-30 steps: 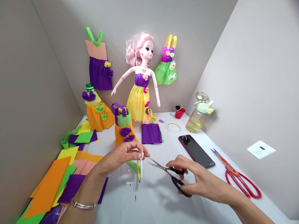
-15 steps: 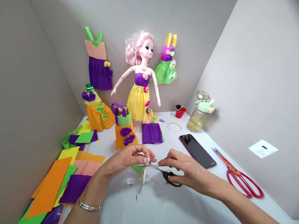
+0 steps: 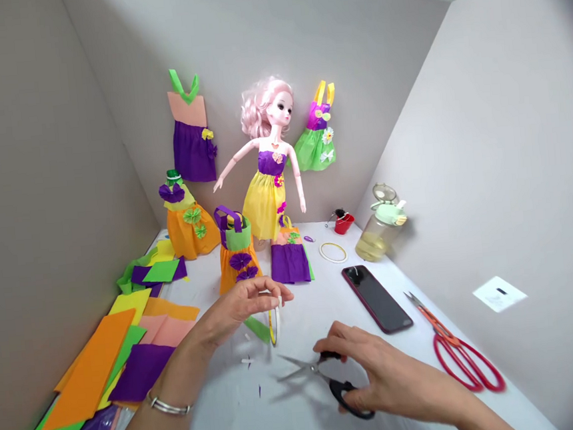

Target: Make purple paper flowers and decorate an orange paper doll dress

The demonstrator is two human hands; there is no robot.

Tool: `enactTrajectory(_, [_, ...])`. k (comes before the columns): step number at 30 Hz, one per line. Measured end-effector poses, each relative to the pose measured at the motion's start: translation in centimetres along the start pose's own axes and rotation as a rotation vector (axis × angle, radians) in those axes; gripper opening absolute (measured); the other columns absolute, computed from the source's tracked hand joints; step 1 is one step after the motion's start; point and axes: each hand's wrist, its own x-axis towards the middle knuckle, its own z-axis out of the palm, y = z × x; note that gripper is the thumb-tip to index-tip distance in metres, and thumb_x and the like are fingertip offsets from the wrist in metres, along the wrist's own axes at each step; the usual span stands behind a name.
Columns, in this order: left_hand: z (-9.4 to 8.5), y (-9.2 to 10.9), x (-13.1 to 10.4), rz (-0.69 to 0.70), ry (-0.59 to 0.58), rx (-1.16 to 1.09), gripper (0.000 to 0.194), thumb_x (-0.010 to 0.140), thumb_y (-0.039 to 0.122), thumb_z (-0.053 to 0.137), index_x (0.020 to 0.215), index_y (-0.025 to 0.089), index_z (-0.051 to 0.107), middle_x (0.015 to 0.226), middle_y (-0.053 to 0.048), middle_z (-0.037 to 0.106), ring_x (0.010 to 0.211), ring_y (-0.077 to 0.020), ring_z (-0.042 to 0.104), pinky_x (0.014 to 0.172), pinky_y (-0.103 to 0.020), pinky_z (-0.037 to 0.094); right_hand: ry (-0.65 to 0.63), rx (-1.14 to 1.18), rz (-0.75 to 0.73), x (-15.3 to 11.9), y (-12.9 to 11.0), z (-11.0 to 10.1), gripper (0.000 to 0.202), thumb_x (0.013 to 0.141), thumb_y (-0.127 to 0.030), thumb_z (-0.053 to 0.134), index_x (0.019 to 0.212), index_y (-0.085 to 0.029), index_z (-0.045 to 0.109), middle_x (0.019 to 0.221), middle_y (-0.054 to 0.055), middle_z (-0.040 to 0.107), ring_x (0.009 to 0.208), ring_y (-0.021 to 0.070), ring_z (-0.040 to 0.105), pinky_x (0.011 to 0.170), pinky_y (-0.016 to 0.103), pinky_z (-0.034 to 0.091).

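My left hand [image 3: 261,295] is closed in a pinch on a thin roll of tape [image 3: 275,328], white with a yellow inner ring, which hangs edge-on below my fingertips. A short white end shows at the fingertips. Lower and to the right, my right hand [image 3: 352,363] has its fingers in the black handles of small scissors [image 3: 314,368]. Their blades are spread apart, pointing left just above the table, away from the tape. Below my left hand lies a green fabric piece [image 3: 258,328], beside small white and purple scraps [image 3: 248,361].
Coloured fabric sheets [image 3: 86,366] cover the left side. A doll [image 3: 267,196] and small dressed bottles [image 3: 191,226] stand at the back. To the right lie a phone [image 3: 377,299], red-handled scissors [image 3: 453,351], another tape roll [image 3: 332,252] and a drink bottle [image 3: 376,234].
My right hand has drawn the scissors down and away from the tape, and their blades have spread wider. My left hand still pinches the tape roll. The view has tilted slightly upward.
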Motion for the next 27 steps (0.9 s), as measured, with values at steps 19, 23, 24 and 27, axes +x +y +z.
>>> enactTrajectory(19, [4.4,2.1,-0.6,0.211,-0.021,0.265,0.006,0.086,0.030,0.069,0.086,0.024,0.070,0.122,-0.003,0.061,0.131,-0.0244,0.046,0.111,-0.040,0.031,-0.013,1.456,-0.027,5.0,-1.0,2.3,0.037,0.086,-0.047,0.067,0.074,-0.011,0.066,0.072,0.003,0.060,0.059,0.0096,0.048,0.064,0.026,0.034])
enactTrajectory(23, [4.5,1.8,-0.8,0.191,0.026,0.289,0.007,0.086,0.032,0.070,0.086,0.025,0.070,0.125,-0.002,0.059,0.132,-0.0241,0.045,0.111,-0.039,0.031,-0.029,1.453,0.022,4.8,-0.9,1.6,0.032,0.079,-0.038,0.077,0.068,-0.011,0.064,0.066,0.001,0.056,0.058,0.0082,0.045,0.062,0.024,0.031])
enactTrajectory(24, [4.6,1.8,-0.8,0.186,0.036,0.296,0.008,0.085,0.032,0.070,0.086,0.025,0.070,0.126,-0.002,0.059,0.133,-0.0242,0.044,0.111,-0.039,0.031,-0.031,1.447,0.031,4.8,-0.8,1.4,0.031,0.078,-0.036,0.078,0.068,-0.011,0.064,0.067,0.001,0.056,0.058,0.0083,0.046,0.062,0.024,0.031])
enactTrajectory(27, [4.8,1.8,-0.8,0.189,0.067,0.322,0.009,0.086,0.034,0.070,0.085,0.025,0.070,0.126,-0.002,0.058,0.134,-0.0244,0.043,0.111,-0.038,0.031,-0.036,1.430,0.033,4.7,-0.4,1.0,0.025,0.074,-0.031,0.080,0.071,-0.011,0.066,0.067,0.001,0.057,0.059,0.0088,0.048,0.063,0.024,0.032])
